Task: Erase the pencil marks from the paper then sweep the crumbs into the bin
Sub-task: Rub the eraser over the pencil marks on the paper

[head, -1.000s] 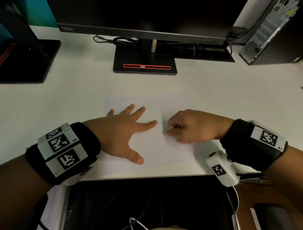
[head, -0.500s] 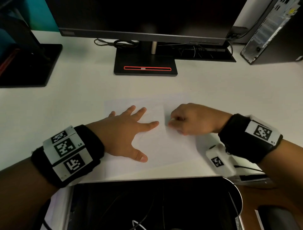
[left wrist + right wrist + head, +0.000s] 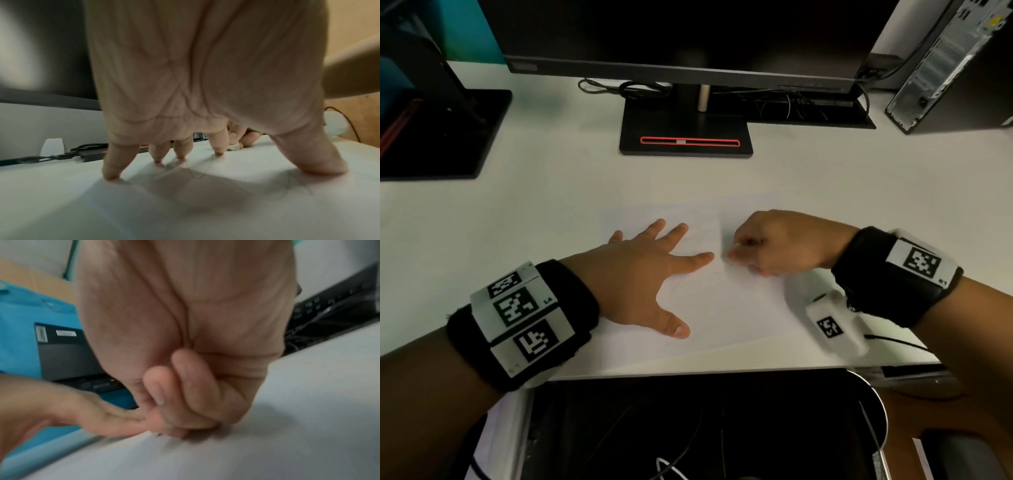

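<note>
Here, a white sheet of paper (image 3: pixel 726 308) is seen lying flat on a white desk (image 3: pixel 551 212), near its front edge. The left hand (image 3: pixel 640 284) is spread flat on the paper, fingers straight and splayed, with the fingertips (image 3: pixel 112 174) and thumb pressed down onto the sheet. Faint pencil marks (image 3: pixel 197 174) are visible on the paper under and beside this hand. The right hand (image 3: pixel 780 246) is placed just beside the left index fingertip, curled into a loose fist, and a small white eraser (image 3: pixel 234 147) is pinched between its thumb and fingers, its tip set against the paper. From the right wrist view, the curled fingers (image 3: pixel 185 386) are shown blurred, and the eraser is hidden. Beyond the paper, a dark monitor (image 3: pixel 688 34) is set on a black stand (image 3: pixel 685 130). Below the desk edge, to the right, part of a round bin (image 3: pixel 873 404) with a metal rim is seen.
</note>
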